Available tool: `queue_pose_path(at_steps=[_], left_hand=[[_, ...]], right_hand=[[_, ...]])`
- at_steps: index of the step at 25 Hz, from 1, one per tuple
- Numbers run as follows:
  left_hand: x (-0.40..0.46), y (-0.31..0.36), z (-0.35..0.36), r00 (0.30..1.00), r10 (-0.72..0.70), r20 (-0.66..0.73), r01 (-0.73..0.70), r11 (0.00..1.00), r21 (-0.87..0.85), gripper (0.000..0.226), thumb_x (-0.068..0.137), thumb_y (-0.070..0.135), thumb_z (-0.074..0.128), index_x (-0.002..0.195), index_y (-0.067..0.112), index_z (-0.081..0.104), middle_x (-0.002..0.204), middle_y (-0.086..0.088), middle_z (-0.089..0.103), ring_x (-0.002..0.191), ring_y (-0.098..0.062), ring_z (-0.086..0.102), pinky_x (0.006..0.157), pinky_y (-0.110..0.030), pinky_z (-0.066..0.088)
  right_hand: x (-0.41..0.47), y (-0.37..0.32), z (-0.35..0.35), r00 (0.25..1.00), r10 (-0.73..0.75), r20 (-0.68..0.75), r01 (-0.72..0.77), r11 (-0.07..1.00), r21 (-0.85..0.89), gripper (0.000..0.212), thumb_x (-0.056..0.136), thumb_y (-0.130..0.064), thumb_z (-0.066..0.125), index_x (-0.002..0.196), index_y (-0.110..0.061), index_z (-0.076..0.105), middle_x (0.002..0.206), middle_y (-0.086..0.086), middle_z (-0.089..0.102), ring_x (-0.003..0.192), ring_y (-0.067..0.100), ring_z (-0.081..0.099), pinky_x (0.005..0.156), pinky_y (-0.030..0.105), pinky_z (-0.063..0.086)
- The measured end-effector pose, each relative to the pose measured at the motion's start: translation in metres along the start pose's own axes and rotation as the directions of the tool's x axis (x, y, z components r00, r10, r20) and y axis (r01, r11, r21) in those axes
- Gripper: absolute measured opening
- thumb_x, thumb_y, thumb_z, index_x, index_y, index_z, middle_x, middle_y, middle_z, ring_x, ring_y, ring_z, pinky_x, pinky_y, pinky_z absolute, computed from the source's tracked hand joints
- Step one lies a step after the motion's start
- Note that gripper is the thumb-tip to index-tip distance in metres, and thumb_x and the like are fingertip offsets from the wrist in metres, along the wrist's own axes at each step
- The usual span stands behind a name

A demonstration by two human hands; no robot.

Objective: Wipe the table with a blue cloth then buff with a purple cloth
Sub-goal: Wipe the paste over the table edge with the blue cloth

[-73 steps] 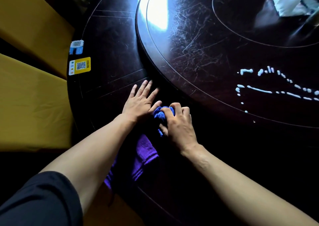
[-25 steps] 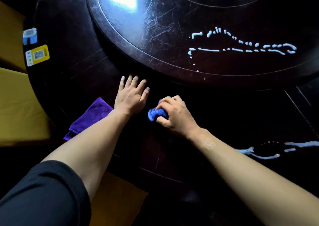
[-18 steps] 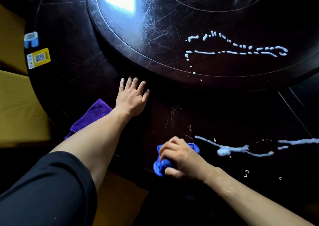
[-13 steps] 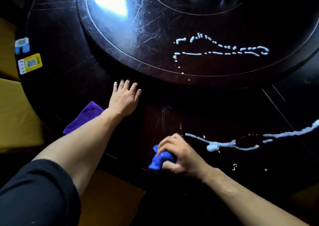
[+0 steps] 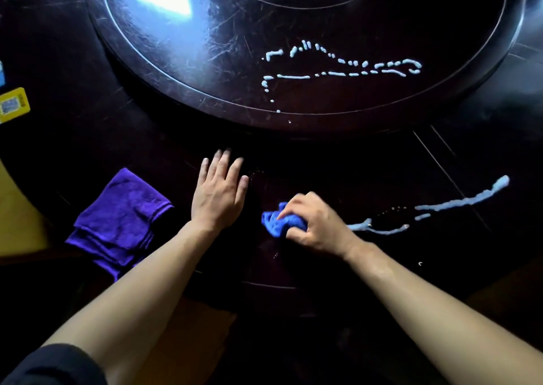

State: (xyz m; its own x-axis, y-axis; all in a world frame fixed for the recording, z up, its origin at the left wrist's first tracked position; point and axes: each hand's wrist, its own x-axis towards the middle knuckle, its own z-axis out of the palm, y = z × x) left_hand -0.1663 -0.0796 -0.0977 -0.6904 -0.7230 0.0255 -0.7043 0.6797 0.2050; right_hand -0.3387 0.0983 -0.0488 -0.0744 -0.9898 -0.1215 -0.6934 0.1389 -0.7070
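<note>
1. Desk (image 5: 73,155): dark, round, with a raised turntable (image 5: 293,17) in the middle. Both carry pale foam lines: one trail on the desk (image 5: 458,202), one squiggle on the turntable (image 5: 338,67). Risk: wiping only the outer ring leaves the turntable squiggle untouched; the turntable may also spin under a push.
2. Purple cloth (image 5: 120,223): folded, lying at the near desk edge just left of the left wrist, touched by neither hand. Risk: part of it seems to overhang the edge, so an arm brush could drop it.
3. Left hand (image 5: 219,193): flat on the desk, fingers (image 5: 223,164) straight and close together, holding nothing. Risk: a palm smear on the surface to be buffed.
4. Right hand (image 5: 311,226): fingers curled, clamped on the blue cloth (image 5: 279,221), which is pressed to the desk between the hands, just left of the foam trail. Risk: a bunched wad has a small contact patch, likely to streak foam rather than lift it.
5. Yellow sticker (image 5: 13,104) at the far left edge: looks like a QR code, blurred; no text readable. No brands legible.
</note>
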Motion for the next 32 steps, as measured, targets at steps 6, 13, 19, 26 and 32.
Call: queue_pose_path(at_steps=[6, 13, 19, 26, 32], left_hand=[[0.000, -0.001, 0.000, 1.000, 0.006, -0.025, -0.007, 1.000, -0.007, 0.053, 0.101, 0.040, 0.032, 0.145, 0.014, 0.045, 0.159, -0.016, 0.035, 0.150, -0.030, 0.027, 0.123, -0.051, 0.019], [0.001, -0.003, 0.003, 0.999, 0.010, -0.041, -0.012, 0.999, -0.033, 0.054, 0.095, 0.031, 0.034, 0.145, 0.015, 0.046, 0.158, -0.015, 0.036, 0.150, -0.030, 0.027, 0.123, -0.051, 0.018], [0.002, -0.004, 0.003, 0.999, 0.006, -0.048, -0.008, 0.999, -0.048, 0.053, 0.094, 0.029, 0.037, 0.144, 0.016, 0.047, 0.158, -0.015, 0.037, 0.149, -0.030, 0.028, 0.123, -0.050, 0.018], [0.002, -0.002, 0.002, 1.000, -0.008, -0.030, 0.007, 0.999, -0.037, 0.053, 0.094, 0.034, 0.037, 0.144, 0.019, 0.045, 0.158, -0.013, 0.036, 0.150, -0.029, 0.027, 0.124, -0.049, 0.017], [0.002, -0.003, 0.004, 1.000, -0.023, 0.002, 0.023, 1.000, 0.000, 0.056, 0.096, 0.050, 0.033, 0.144, 0.021, 0.041, 0.159, -0.012, 0.032, 0.151, -0.027, 0.022, 0.125, -0.048, 0.012]], right_hand=[[-0.059, -0.026, 0.034, 0.972, -0.138, 0.189, 0.118, 0.986, 0.114, 0.028, 0.077, -0.022, 0.073, 0.104, -0.015, 0.072, 0.105, 0.001, 0.065, 0.094, 0.019, 0.051, 0.093, 0.032, 0.046], [-0.023, -0.010, -0.021, 0.915, 0.222, -0.336, -0.140, 0.958, 0.250, 0.030, 0.073, -0.032, 0.057, 0.097, -0.026, 0.073, 0.099, -0.006, 0.067, 0.093, 0.016, 0.059, 0.090, 0.027, 0.045], [0.013, 0.007, -0.021, 0.971, 0.187, -0.149, -0.190, 0.982, -0.007, 0.029, 0.074, -0.031, 0.059, 0.094, -0.017, 0.077, 0.099, 0.006, 0.066, 0.091, 0.029, 0.060, 0.090, 0.038, 0.046], [-0.070, -0.033, 0.039, 0.962, -0.150, 0.229, 0.148, 0.989, 0.025, 0.020, 0.077, -0.028, 0.070, 0.092, -0.014, 0.072, 0.098, 0.002, 0.063, 0.089, 0.023, 0.051, 0.085, 0.042, 0.046], [-0.044, -0.027, -0.028, 0.944, 0.205, -0.259, -0.102, 0.927, 0.361, 0.022, 0.072, -0.027, 0.058, 0.084, -0.015, 0.072, 0.091, -0.002, 0.065, 0.091, 0.023, 0.060, 0.087, 0.037, 0.050]])
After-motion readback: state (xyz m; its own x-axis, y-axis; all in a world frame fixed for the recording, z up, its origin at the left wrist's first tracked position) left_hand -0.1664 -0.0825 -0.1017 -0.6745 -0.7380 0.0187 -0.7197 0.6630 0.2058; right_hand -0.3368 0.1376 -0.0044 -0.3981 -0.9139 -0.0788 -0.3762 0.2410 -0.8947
